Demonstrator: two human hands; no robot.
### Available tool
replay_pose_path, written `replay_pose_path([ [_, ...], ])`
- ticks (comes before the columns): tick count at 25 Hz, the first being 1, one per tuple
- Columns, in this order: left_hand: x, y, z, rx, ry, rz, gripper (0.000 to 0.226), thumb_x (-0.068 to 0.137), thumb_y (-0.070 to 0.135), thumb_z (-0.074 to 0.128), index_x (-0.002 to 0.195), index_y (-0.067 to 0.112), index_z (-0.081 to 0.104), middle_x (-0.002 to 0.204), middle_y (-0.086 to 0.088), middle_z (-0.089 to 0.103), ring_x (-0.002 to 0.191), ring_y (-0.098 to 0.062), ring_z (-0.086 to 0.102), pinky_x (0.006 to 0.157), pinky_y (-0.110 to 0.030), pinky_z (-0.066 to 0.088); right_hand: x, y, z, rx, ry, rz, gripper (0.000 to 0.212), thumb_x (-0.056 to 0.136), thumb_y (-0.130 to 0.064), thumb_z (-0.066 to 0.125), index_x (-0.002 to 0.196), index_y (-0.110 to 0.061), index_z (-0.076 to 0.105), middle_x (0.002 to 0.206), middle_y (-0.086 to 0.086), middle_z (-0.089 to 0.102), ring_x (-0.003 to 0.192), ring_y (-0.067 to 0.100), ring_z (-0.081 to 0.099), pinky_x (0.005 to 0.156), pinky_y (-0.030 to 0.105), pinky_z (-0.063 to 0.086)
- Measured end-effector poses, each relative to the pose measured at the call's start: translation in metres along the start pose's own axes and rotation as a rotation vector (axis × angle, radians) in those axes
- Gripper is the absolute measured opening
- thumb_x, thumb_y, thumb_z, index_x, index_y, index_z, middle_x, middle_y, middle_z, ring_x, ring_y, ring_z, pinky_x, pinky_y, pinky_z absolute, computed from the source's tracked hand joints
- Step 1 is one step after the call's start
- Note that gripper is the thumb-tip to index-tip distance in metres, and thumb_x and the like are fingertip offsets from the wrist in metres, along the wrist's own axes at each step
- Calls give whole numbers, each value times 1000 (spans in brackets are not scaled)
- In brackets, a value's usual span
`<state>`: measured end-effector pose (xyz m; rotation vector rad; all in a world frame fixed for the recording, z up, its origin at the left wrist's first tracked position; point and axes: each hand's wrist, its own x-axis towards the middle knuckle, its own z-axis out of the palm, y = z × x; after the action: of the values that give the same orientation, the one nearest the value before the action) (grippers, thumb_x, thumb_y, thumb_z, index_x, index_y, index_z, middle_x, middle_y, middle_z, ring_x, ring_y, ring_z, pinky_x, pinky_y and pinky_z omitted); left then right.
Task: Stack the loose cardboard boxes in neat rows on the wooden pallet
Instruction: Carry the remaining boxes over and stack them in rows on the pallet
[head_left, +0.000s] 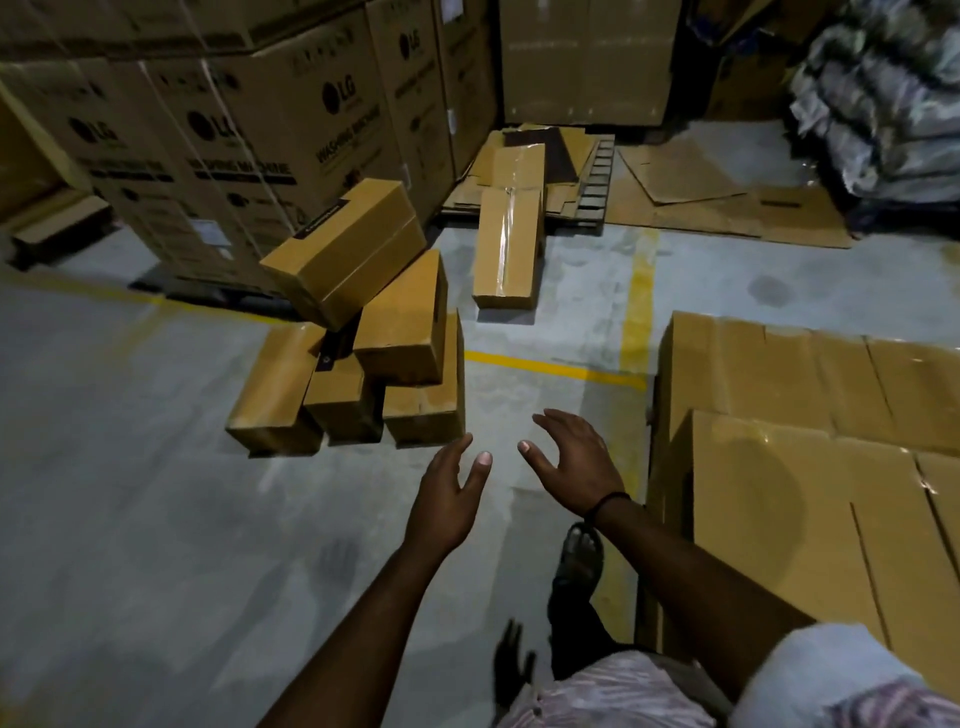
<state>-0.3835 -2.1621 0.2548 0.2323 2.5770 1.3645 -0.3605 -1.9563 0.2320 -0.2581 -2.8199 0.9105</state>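
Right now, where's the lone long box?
Head view, upper centre: long box lies on the floor right of the box pile, far end at the flattened cardboard.

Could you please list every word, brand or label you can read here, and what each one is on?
"LG": logo on the large cartons, upper left.
"WASHING MACHINE": side of those same cartons.
White sticker on one carton: too blurred to read.
Dark strip on the tilted loose box: print unreadable.

Both arms reach forward, left hand (448, 496) and right hand (574, 465) empty, fingers spread.
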Motion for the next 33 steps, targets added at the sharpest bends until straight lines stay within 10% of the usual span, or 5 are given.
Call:
replay_pose_path([
  [33, 735, 127, 84, -27, -230, 80, 59, 94, 66, 51, 141, 30, 55, 142, 9, 55, 121, -9, 58, 102, -33, 49, 669, 194, -26, -87, -31, 178, 83, 90, -75, 26, 151, -23, 45, 157, 4, 42, 148, 29, 29, 120, 43, 26],
])
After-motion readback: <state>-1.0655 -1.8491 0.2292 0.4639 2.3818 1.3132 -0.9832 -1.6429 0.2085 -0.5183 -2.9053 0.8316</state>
